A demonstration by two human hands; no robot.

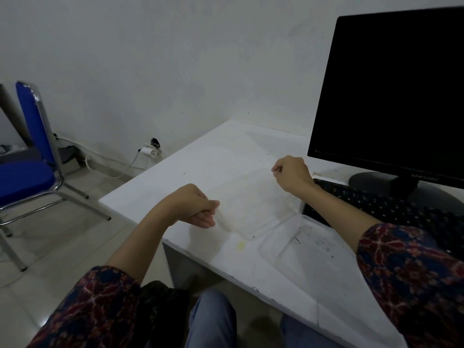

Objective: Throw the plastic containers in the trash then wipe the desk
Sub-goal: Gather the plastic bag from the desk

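Patterned sleeves in dark red and blue fill the lower corners of the frame, and between them, at the bottom centre, are knees in light blue trousers. From there the white surface [288, 280] runs up toward the middle right. Near its front edge, at lower centre right, lies a clear plastic container [298, 244], shallow, with small dark crumbs inside it; it rests flat on the surface. Just above and left of it, a second clear plastic piece [251, 204] is held at both ends, and whether it is lifted off the surface I cannot tell. The left hand [198, 209] is at the centre of the frame, its grip curled around the left edge of this piece. The right hand [292, 175], right of centre, has its grip closed in a pinch on the far right corner. A small yellow stain [241, 245] shows on the surface below the held piece. Under the right forearm is a black keyboard [391, 209], and behind it, in the upper right, stands a black monitor [391, 91] with a dark screen. At the left edge a blue chair [27, 179] stands on the tiled floor, and at the wall behind is a white plug with cable [148, 151].
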